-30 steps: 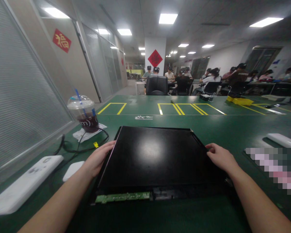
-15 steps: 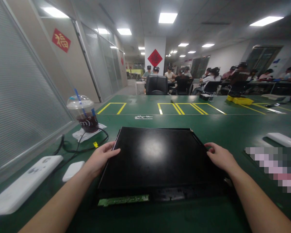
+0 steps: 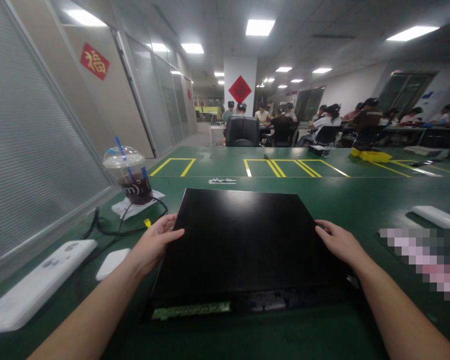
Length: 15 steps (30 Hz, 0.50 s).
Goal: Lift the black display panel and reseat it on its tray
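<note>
A black LCD screen panel (image 3: pixel 240 240) lies in front of me with its glossy face up. Along its near edge runs a dark strip with a narrow green circuit board (image 3: pixel 191 310) at the left. My left hand (image 3: pixel 161 237) grips the panel's left side, thumb on the top face and fingers around the edge. At the right side, my right hand (image 3: pixel 335 240) holds the opposite edge, with its thumb near the top face and the fingertips partly hidden. The panel's far edge looks raised above the table; its underside cannot be seen.
On the green table (image 3: pixel 195 182), a drink cup (image 3: pixel 129 175) stands on tissue beside black cables (image 3: pixel 112 232). White devices (image 3: pixel 41 285) lie at left, another white device (image 3: pixel 438 216) at right. A yellow object (image 3: pixel 371 155) sits farther back. Several people sit beyond.
The screen panel's far edge has risen, covering the dark frame part that showed behind its back right corner. The light reflection slid toward the far edge. Both hands keep nearly the same place.
</note>
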{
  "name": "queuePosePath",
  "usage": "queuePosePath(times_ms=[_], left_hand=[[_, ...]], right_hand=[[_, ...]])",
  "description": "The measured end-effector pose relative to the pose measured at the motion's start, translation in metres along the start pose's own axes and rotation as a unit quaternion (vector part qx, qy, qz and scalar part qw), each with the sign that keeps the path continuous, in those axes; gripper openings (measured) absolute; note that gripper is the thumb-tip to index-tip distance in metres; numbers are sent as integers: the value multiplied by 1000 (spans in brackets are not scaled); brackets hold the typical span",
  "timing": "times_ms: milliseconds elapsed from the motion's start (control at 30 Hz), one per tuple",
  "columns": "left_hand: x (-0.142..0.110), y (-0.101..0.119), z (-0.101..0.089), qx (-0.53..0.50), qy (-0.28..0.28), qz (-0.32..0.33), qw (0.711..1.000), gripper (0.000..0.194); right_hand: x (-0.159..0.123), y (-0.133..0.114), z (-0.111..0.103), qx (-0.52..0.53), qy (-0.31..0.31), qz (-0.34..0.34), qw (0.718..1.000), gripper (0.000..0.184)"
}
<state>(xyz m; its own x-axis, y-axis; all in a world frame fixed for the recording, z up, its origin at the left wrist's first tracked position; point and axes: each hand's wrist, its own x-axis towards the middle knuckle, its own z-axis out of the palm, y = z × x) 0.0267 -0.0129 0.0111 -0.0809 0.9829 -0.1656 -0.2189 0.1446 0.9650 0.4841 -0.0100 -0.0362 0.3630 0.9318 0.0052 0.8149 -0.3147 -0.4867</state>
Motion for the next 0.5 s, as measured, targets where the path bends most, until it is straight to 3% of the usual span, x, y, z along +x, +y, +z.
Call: queuePosePath(times_ms=[167,300,367,500], left_hand=[[1,-2,-2,-12,-6,1,1000,56],[4,-1,-6,-16,14,12,1000,63],[6,2,-10,-22,34,25,999,63],[14,8,-18,-38,45,40,997,61]], right_hand=[[-1,-4,-2,149,27,34,988,33],[-1,-5,0,279,58,63,956,24],[-4,-10,-1,374,63,70,923,29],[-22,-29,-12,581,-5,66,811,35]])
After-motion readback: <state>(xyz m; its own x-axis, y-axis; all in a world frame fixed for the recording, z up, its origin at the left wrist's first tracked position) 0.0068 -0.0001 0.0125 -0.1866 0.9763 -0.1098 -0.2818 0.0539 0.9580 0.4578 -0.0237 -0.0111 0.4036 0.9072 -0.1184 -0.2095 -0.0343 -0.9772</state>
